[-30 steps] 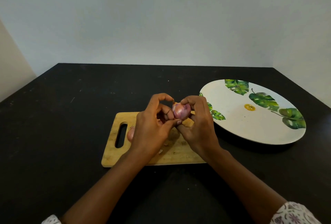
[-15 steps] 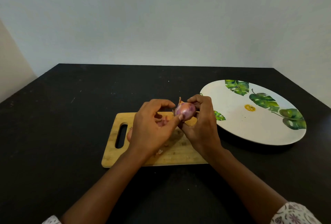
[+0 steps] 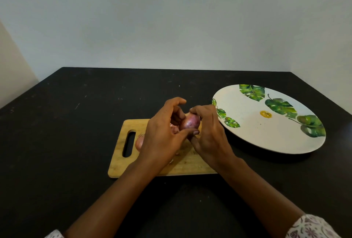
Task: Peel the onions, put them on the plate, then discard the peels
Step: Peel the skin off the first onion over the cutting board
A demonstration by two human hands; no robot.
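A red onion point(image 3: 190, 122) is held above a wooden cutting board point(image 3: 122, 161) on a black desk point(image 3: 66, 142). The right hand point(image 3: 209, 135) curls round it; the left hand point(image 3: 163, 135), fingers bent, presses its thumb against it. A leaf-patterned plate point(image 3: 253, 133) sits at 2 o'clock from the board. A second onion point(image 3: 140, 141) lies at 9 o'clock, half hidden.

No legible text

The plate point(image 3: 253, 135) bears a small yellow mark point(image 3: 266, 114) near its middle; it is too small and blurred to read as a letter, brand or sign; the printed green leaves on the plate carry no lettering; nothing else in view shows words or numbers
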